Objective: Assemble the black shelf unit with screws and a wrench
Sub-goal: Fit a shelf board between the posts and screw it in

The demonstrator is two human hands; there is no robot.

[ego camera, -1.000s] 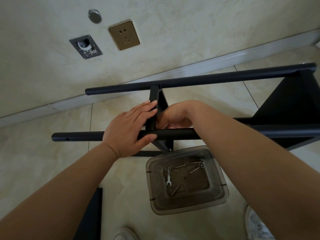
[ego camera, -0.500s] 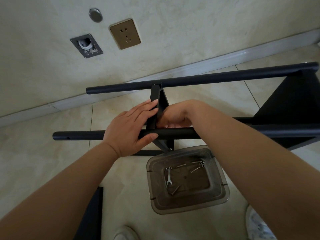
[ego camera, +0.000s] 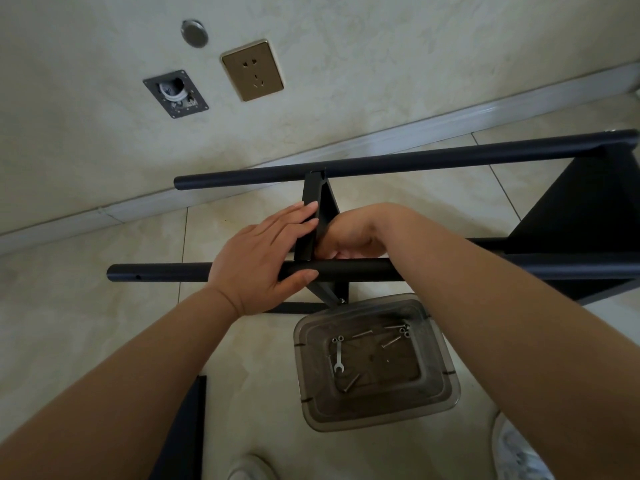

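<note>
right hand (ego camera: pixel 349 233) fingers hidden behind shelf panel (ego camera: pixel 313 216), shelf unit (ego camera: pixel 571 216) cut off at right edge

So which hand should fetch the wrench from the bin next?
Probably the right hand: its forearm already passes over the bin holding the wrench, while the left hand steadies the shelf panel against the pole.
</note>
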